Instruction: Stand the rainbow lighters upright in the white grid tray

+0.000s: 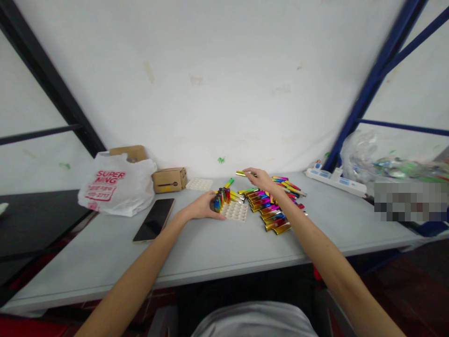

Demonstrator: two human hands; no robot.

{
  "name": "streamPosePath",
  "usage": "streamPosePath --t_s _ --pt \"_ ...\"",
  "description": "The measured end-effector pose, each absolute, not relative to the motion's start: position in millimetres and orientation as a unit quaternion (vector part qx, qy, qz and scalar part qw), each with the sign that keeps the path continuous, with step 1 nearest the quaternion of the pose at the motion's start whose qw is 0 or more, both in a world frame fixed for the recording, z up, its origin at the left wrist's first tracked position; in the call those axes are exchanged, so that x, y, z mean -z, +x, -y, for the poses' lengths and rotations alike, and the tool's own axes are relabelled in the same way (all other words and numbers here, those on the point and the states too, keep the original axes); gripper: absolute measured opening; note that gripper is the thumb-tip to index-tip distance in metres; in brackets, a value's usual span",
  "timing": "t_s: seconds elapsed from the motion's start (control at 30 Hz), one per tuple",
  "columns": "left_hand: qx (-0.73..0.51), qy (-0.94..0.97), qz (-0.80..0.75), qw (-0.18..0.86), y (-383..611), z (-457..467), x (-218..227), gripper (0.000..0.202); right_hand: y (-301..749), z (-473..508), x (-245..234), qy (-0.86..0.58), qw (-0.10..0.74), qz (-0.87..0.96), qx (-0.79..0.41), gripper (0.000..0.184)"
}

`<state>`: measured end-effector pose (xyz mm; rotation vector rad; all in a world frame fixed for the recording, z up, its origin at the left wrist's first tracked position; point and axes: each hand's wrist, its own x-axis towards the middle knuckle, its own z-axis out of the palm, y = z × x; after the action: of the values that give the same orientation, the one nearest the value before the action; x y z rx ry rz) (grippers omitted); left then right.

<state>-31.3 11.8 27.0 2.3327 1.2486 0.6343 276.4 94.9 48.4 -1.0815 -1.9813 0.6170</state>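
Observation:
A white tray [237,211] with round holes lies on the grey table [217,248], with several colourful lighters [221,198] standing upright in its left side. My left hand [203,207] rests against the tray's left edge, fingers curled beside those upright lighters. My right hand [261,179] reaches past the tray and pinches a gold lighter [241,173] at its fingertips. A pile of shiny multicoloured lighters [270,208] lies flat to the right of the tray, under my right forearm.
A black phone [154,219] lies left of the tray. Behind it sit a white plastic bag [114,187] with red print, a small cardboard box [169,179] and a second white tray [199,184]. A white power strip [335,181] and a clear bag [379,161] are at the right.

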Motion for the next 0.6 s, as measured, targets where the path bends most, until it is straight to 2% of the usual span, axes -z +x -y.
streamPosePath --t_s 0.13,0.27,0.4,0.6 --pt "-0.221 0.841 -0.451 0.202 -31.6 -11.9 -27.4 0.089 268.6 -81.3 -44.4 -0.393 0.452 0.712 -0.366 0.043" --pt "-0.217 0.838 -0.456 0.205 -31.3 -10.4 -28.5 0.091 259.8 -68.4 -40.6 -0.351 0.479 0.657 -0.465 0.056" --pt "-0.22 0.836 -0.457 0.209 -31.1 -9.6 -28.0 0.091 248.3 -53.0 -40.2 -0.321 0.489 0.597 -0.549 0.06" --pt "-0.232 0.837 -0.451 0.206 -30.2 -8.1 -29.8 0.087 233.6 -34.4 -42.3 -0.276 0.471 0.619 -0.564 0.055"
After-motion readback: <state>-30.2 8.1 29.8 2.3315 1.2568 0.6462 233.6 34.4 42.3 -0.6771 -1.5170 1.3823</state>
